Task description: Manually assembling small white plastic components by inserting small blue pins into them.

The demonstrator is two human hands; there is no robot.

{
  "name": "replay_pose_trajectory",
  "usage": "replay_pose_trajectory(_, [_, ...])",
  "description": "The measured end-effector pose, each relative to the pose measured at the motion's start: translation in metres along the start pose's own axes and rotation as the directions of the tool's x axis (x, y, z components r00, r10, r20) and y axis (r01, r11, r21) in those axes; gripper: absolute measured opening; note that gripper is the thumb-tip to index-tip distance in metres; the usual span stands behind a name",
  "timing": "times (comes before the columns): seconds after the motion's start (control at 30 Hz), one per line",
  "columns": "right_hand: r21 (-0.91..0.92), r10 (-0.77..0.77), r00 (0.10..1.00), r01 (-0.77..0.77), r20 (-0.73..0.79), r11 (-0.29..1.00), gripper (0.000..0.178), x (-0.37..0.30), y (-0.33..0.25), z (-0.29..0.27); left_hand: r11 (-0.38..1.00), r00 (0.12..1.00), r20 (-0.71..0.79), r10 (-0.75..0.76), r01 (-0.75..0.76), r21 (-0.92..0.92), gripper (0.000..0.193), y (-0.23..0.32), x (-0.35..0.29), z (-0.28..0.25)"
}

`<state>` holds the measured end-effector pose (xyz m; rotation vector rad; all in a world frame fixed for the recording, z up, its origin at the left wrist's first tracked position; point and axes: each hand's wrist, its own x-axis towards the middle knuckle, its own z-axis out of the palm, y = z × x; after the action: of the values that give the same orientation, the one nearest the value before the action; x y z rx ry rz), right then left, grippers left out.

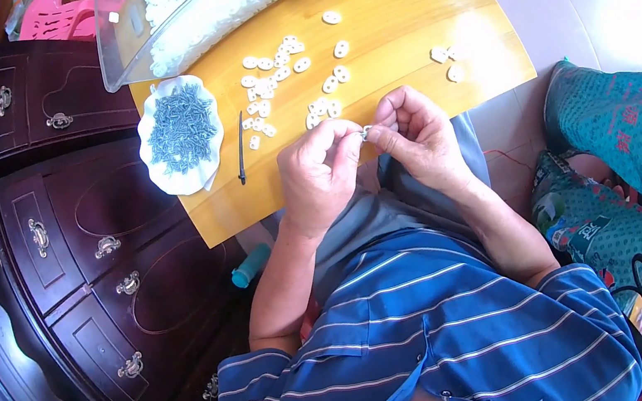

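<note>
Over the near edge of the table (402,24), both hands are occupied with one small part (365,134). Left hand (316,172): thumb and forefinger pinched on the part. Right hand (425,142): likewise pinched on it from the other side, remaining fingers curled. The part sits between the two sets of fingertips, held clear of the tabletop. It looks pale with a metallic glint; mostly covered, so its exact make-up cannot be told.

Stock, left side: white dish (171,182) well filled with grey screws (181,130). Just right of it lies a thin black rod (242,150), untouched by either hand.

Stock, centre: white pieces (302,65) scattered loose, most of them crowded left of centre, a few strung out toward the far side. Those whose faces show appear to have two dark holes.

Right side: a small group (455,73) of similar pieces, well apart from the rest. Whether these are finished or waiting: cannot tell.

Beyond, a clear bin (115,57) holds a large heap of white items.

Progress (judgement): one unit in hand, apparently partway; much left, given the full dish and many loose pieces. No completed count can be read.
</note>
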<state>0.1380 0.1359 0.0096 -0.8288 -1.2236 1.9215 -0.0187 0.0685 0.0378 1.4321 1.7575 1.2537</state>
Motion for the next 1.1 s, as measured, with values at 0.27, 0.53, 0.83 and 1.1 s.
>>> replay_pose_trajectory(0.27, [0.066,-0.041,0.999,0.041,0.008,0.997,0.015,0.004,0.002,-0.011,0.99,0.998,-0.03,-0.061,0.057,-0.128,0.018,-0.009,-0.005,-0.016])
replay_pose_trajectory(0.53, [0.108,-0.036,0.995,0.045,-0.09,0.993,0.016,0.007,-0.005,-0.015,0.959,0.999,-0.017,0.047,-0.04,0.281,0.021,-0.019,-0.014,-0.029])
replay_pose_trajectory(0.83, [0.111,-0.043,0.995,0.052,-0.088,0.992,0.016,0.007,-0.006,-0.015,0.848,0.97,0.058,0.238,-0.237,0.473,0.016,-0.023,-0.01,-0.014])
replay_pose_trajectory(1.1, [0.117,-0.035,0.995,0.046,-0.088,0.992,0.016,0.007,-0.005,-0.015,0.808,0.963,0.108,0.247,-0.267,0.525,0.015,-0.025,-0.009,-0.013])
